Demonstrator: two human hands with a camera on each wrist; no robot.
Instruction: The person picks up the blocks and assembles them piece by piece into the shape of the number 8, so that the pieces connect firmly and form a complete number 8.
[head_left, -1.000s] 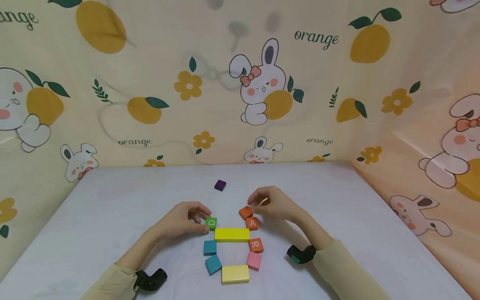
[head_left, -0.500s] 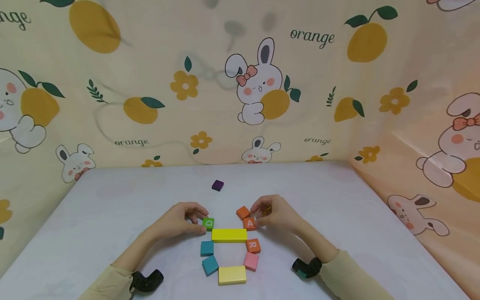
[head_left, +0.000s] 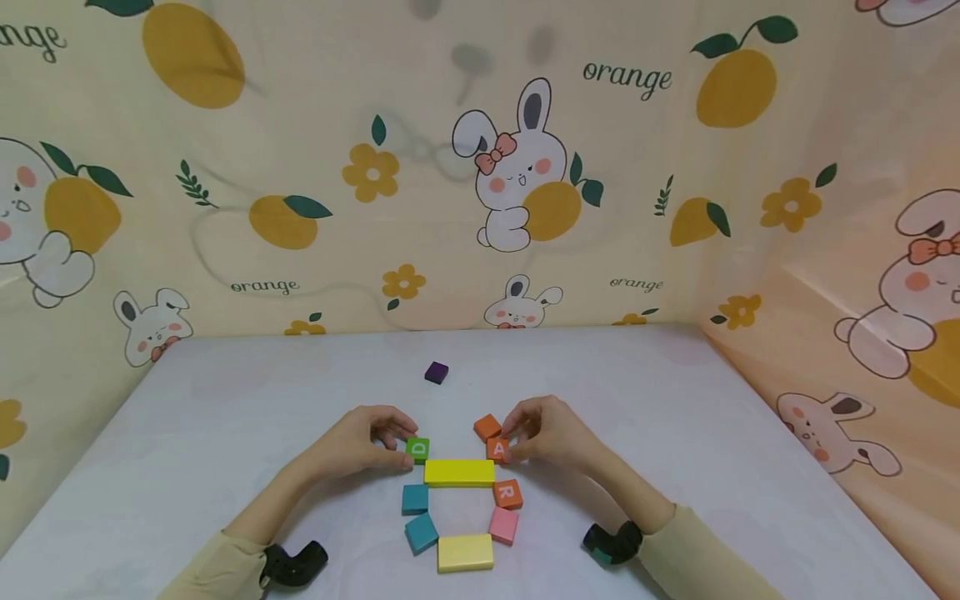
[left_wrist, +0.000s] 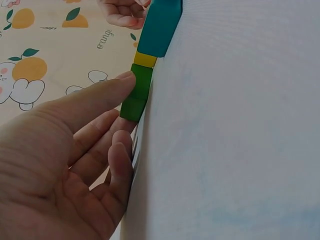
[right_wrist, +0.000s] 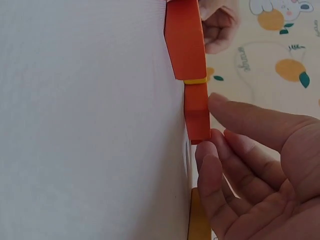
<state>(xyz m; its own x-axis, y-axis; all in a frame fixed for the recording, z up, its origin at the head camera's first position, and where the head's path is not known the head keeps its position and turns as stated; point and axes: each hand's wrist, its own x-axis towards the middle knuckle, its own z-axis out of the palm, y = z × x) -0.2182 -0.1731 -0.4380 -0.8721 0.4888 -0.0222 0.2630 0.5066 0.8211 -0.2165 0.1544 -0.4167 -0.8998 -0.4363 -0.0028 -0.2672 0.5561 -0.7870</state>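
My left hand (head_left: 360,440) pinches a green block marked D (head_left: 417,450) between thumb and fingers, at the left end of a long yellow block (head_left: 459,473). In the left wrist view the thumb lies against the near side of the green block (left_wrist: 138,90). My right hand (head_left: 552,433) pinches an orange block marked A (head_left: 497,451) at the yellow block's right end. Thumb and fingertips meet that orange block (right_wrist: 196,112) in the right wrist view. A plain orange block (head_left: 487,427) sits tilted just behind it, close to my right fingers.
Below the long yellow block, two teal blocks (head_left: 416,499) run down the left. An orange R block (head_left: 507,493) and a pink block (head_left: 503,526) run down the right. A pale yellow block (head_left: 465,553) closes the bottom. A dark purple block (head_left: 437,372) lies farther back on the white table (head_left: 225,400).
My right hand has come from the plain orange block nearer to me and now grips the A block. My left hand stays at the green block. The head view has shifted slightly.
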